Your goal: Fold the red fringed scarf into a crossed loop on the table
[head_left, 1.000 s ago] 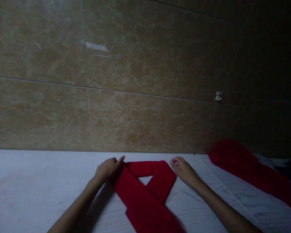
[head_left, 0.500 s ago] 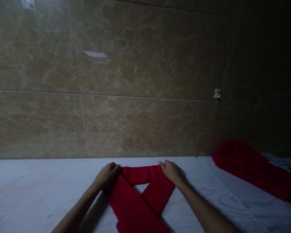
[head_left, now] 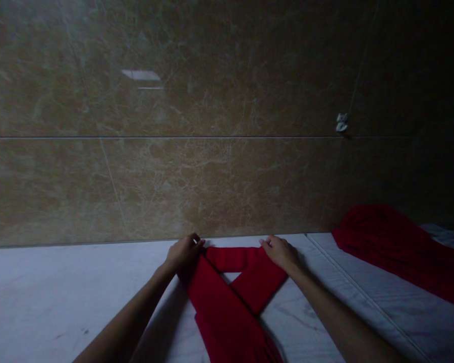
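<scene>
The left hand (head_left: pixel 184 251) is pinching one corner of a long, flat red fabric scarf (head_left: pixel 219 307), looping between the fingers; the right hand (head_left: pixel 282 253) is pinching the other corner. They are seemingly straightening the loop, the next move calling for even tension.

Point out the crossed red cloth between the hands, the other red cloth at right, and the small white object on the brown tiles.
Crossed red cloth (head_left: pixel 222 301): head view, on the overlying strip.
Other red cloth (head_left: pixel 397 248): head view, on its middle.
Small white object (head_left: pixel 341 123): head view, on its middle.
</scene>
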Tool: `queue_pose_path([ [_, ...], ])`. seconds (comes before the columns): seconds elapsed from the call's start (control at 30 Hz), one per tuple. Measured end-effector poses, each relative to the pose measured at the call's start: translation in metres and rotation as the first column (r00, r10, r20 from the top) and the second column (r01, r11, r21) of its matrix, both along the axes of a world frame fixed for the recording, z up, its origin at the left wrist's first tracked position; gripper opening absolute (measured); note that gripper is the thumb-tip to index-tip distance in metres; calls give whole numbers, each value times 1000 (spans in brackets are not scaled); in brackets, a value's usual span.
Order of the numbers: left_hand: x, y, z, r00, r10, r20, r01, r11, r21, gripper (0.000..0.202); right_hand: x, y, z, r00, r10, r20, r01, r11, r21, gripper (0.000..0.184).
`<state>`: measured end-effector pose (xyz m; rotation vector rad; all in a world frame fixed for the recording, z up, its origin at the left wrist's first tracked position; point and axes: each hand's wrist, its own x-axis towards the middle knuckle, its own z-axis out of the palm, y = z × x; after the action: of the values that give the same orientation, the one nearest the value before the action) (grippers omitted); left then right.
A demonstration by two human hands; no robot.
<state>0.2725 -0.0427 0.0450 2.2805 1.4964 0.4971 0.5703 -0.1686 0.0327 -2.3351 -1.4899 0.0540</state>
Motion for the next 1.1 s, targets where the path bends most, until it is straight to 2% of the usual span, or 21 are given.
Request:
queue_pose_path([
  [0.07,1,-5,3,1000,-9,-10,10,996,84,42,-3,-3,0,998,45,52,-49,996,71,38],
  [0.1,0,-9,3,999,-49,-16,50,990,135,45,-5,-5,-1,994,82,77,-90,991,97,42],
  [0.17,-4,-19,-2,977,-203,-65,212,955,209,51,-12,-10,-7,979,171,114,-184,976,115,50],
  [0.23,-6,-28,-10,922,-357,-147,379,910,169,57,-18,-13,-15,957,261,128,-273,958,86,55],
  [0.3,-5,-32,-18,881,-422,-212,446,892,75,61,-21,-15,-25,935,330,128,-337,941,35,57],
  [0.43,-1,-33,-23,866,-416,-277,436,900,13,65,-17,-13,-35,912,389,134,-389,921,-24,61],
  [0.63,-3,-40,-12,871,-400,-285,415,910,-10,64,-9,-10,-40,907,397,139,-399,917,-15,60],
  [0.73,-8,-44,-11,899,-372,-232,391,920,37,66,-7,-8,-44,909,395,135,-400,916,16,59],
  [0.87,-18,-49,-16,936,-302,-181,319,945,73,68,-3,-6,-49,907,399,135,-408,912,40,60],
  [1.1,-21,-49,-22,938,-308,-158,325,941,94,63,-1,-6,-50,908,391,148,-402,914,54,61],
])
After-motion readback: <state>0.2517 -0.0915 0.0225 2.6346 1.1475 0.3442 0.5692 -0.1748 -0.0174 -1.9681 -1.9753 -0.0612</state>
